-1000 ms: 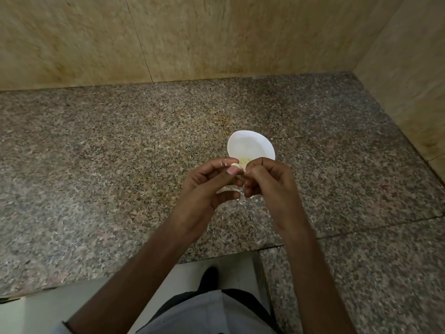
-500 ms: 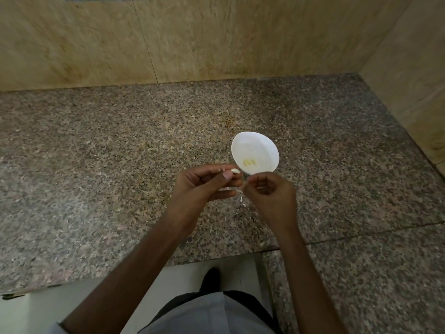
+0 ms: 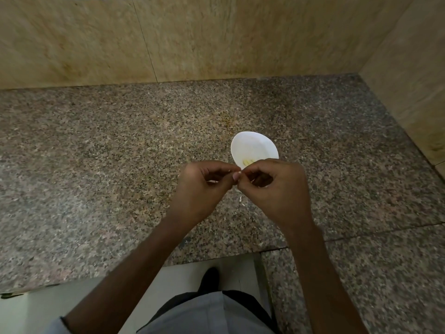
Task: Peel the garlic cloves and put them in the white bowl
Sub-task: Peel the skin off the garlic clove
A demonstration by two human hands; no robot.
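A small white bowl sits on the speckled granite counter, with pale yellow peeled garlic lying in its near side. Just in front of the bowl my left hand and my right hand meet fingertip to fingertip above the counter. Both pinch a small garlic clove between thumb and fingers; the fingers hide almost all of it. My right hand covers the bowl's near rim.
Bits of papery garlic skin lie on the counter below my hands. Beige tiled walls close off the back and the right side. The counter's front edge steps in near my body, with floor and a dark shoe below.
My hands have come back together and moved slightly toward the bowl. My right hand, which had pulled away half a second ago, pinches the clove again.
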